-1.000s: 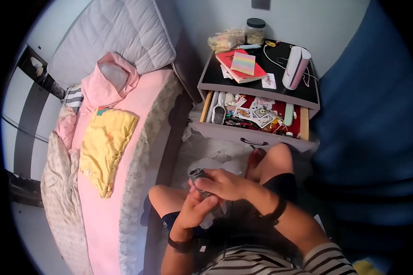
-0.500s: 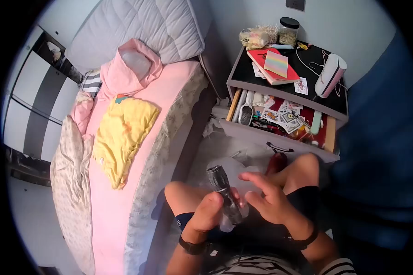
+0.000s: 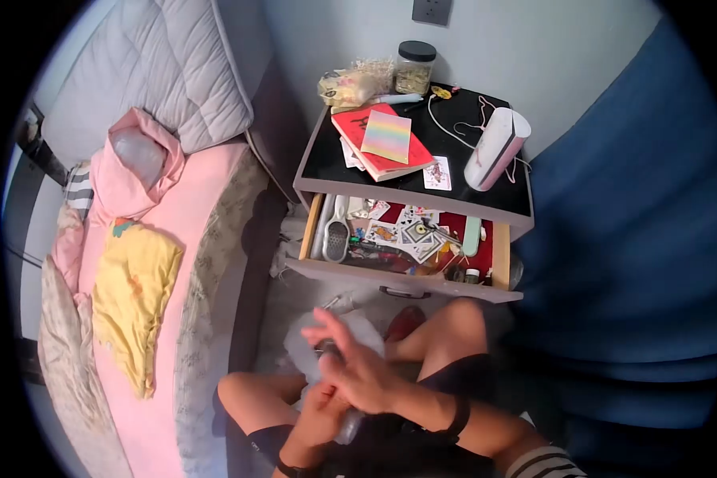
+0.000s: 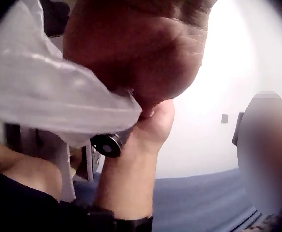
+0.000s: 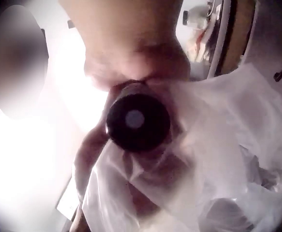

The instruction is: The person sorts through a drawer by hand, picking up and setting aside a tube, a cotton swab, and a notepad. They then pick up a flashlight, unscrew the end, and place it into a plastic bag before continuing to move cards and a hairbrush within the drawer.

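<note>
My left hand [image 3: 317, 418] grips a dark flashlight [image 3: 327, 348] from below, its head pointing up and away from me. My right hand [image 3: 362, 378] lies across the flashlight, fingers extended past its head and thumb side against it, hiding much of the barrel. The round black tail cap of the flashlight [image 5: 150, 137], with a pale button in its middle, shows in the right wrist view below the palm. A thin translucent plastic bag [image 4: 49, 101] hangs around the left hand; the bag [image 5: 218, 121] also bunches beneath the flashlight in the right wrist view.
An open drawer [image 3: 398, 280] ahead holds playing cards, a foot file [image 3: 337, 239] and small items. On the cabinet top are a red book [image 3: 374, 151], a jar [image 3: 415, 68] and a white-pink cylinder [image 3: 498, 150]. Left stands a bed with a yellow garment [image 3: 135, 295]; right hangs a blue curtain [image 3: 605, 223].
Half a second ago my right hand was off the flashlight, beside it with fingers spread; now it is back over it. The left hand has kept its grip. The head view has shifted.
</note>
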A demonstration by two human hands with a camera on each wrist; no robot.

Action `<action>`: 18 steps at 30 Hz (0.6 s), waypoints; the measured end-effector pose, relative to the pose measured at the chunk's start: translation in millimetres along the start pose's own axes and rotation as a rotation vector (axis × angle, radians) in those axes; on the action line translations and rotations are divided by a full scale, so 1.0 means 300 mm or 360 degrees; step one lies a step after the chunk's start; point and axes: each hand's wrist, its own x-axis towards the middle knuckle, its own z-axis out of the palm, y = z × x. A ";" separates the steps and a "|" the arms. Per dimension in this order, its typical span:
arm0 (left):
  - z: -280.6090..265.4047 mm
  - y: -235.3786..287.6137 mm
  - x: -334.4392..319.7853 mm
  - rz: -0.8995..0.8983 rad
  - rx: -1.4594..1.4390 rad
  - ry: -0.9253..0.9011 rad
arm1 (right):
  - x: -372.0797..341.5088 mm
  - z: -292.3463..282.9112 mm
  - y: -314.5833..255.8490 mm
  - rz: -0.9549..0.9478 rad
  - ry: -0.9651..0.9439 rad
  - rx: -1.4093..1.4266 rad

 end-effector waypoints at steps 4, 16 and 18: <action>-0.035 0.046 0.068 0.0070 -0.0524 0.0434 | -0.054 -0.002 0.060 -0.0314 -0.0209 -0.1015; -0.062 0.043 0.124 -0.0041 -0.0187 0.0334 | -0.075 -0.121 0.086 0.0497 0.0058 0.0223; -0.020 0.068 0.126 0.0006 -0.0159 0.0269 | -0.065 -0.208 0.059 0.0886 0.0118 0.0787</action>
